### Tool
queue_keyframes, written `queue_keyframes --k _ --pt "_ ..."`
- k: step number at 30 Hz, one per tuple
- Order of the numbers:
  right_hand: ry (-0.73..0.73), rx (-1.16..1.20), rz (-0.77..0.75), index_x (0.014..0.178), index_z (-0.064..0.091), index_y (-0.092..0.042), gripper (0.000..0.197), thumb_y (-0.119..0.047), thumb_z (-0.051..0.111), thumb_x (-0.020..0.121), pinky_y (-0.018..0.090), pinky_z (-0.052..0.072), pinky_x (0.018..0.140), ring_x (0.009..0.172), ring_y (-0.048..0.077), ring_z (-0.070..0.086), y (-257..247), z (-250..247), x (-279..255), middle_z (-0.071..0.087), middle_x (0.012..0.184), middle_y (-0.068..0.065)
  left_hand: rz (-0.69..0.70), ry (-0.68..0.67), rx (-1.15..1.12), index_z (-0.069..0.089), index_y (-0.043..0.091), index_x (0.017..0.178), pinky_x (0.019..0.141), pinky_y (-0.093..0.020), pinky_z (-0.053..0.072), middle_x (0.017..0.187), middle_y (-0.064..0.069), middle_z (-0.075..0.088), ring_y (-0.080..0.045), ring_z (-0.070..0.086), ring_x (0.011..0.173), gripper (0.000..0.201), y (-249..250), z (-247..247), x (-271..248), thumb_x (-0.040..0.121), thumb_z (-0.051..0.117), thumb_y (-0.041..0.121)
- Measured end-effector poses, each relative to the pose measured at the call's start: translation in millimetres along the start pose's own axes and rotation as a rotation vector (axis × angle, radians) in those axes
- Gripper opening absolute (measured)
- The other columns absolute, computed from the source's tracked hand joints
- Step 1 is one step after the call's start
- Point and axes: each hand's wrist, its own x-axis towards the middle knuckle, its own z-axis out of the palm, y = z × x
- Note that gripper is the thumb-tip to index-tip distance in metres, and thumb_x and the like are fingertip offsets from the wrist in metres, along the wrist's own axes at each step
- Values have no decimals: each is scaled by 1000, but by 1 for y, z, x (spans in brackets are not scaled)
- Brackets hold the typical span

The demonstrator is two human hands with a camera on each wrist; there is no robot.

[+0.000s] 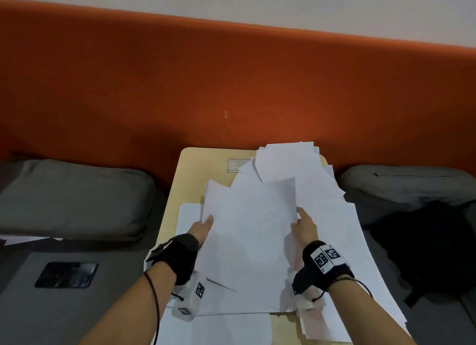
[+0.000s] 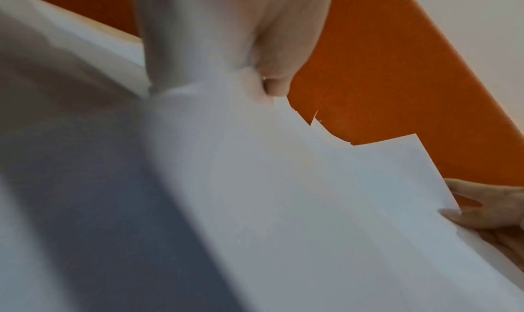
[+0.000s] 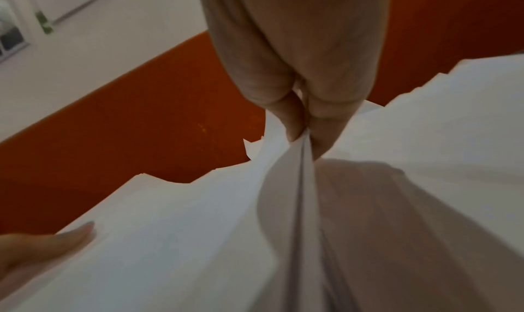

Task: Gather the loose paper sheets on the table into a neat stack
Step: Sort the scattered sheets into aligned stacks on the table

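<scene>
Both our left hand point(image 1: 204, 227) and right hand point(image 1: 302, 222) pinch an uneven bundle of paper sheets point(image 1: 253, 231) above the table point(image 1: 195, 164); we should tap its edges level.

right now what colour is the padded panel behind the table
Orange-red padded panel, plain and unpatterned; the head view shows it best.

paper sheets point(image 1: 257, 216) on table point(image 1: 190, 164), cushions point(image 1: 77, 198) either side

both hands pinching the bundle

l hand point(image 1: 203, 227) grips paper bundle point(image 1: 249, 231) at its left edge, thumb on top. r hand point(image 1: 304, 225) pinches the right edge btwn thumb & fingers point(image 3: 329, 124). both forearms reach fwd, wrists strapped w/ cams.
</scene>
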Motion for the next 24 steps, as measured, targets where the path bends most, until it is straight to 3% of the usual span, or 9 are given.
queue_keyframes --k 3,6,10,13,15,17,19,21,24 --pt "-6 13 15 136 44 -12 51 5 36 89 25 37 62 81 26 51 9 3 3 61 94 17 42 -36 38 33 -5 139 106 -35 31 143 -20 40 -34 42 128 68 -1 1 -3 97 30 50" --pt "-54 71 25 135 43 -11 47 0 46 90 32 45 77 92 30 56 8 -1 7 63 113 20 68 -32 -17 43 -6 131 93 -33 42 128 -21 54 -34 54 112 54 -3 2 -3 94 52 32" --pt "-244 10 150 122 51 -3 45 -5 70 80 43 50 92 106 33 60 12 -9 9 62 114 16 100 -16 13 46 -5 129 93 -33 42 125 -20 56 -35 54 114 48 -5 3 -7 92 57 24" --pt "-291 -18 188 86 61 2 9 5 67 80 36 55 79 78 30 64 16 -13 4 65 86 16 118 -16 18 47 -4 128 93 -35 44 123 -21 58 -35 56 110 49 -6 2 -7 92 57 26" --pt "-241 24 186 60 51 -5 28 9 60 83 23 49 56 56 21 54 21 -13 4 55 62 9 122 -20 6 48 -4 127 91 -33 44 123 -21 58 -33 57 106 49 -7 3 -5 91 57 27" --pt "-173 46 162 50 43 -11 40 7 57 83 25 42 58 57 22 46 30 -10 6 46 54 5 119 -24 -11 48 -4 127 91 -32 43 125 -20 57 -33 56 107 49 -7 3 -6 91 58 27" --pt "-138 78 136 50 51 -16 38 1 58 83 39 47 72 68 27 51 39 -7 10 53 59 5 119 -19 -13 47 -5 128 91 -30 42 126 -19 56 -33 54 113 49 -6 3 -8 91 57 27" --pt "-141 106 108 62 64 -18 27 -5 59 85 45 50 83 78 32 61 49 -5 16 66 72 11 124 -12 -17 47 -5 128 90 -28 40 127 -18 55 -33 53 117 49 -5 4 -10 91 57 26" --pt "-132 180 78 73 67 -11 16 -7 60 86 48 52 83 77 31 63 49 -8 11 68 78 14 129 -14 -14 47 -5 127 90 -27 39 125 -16 56 -33 52 116 51 -5 5 -12 90 59 28"
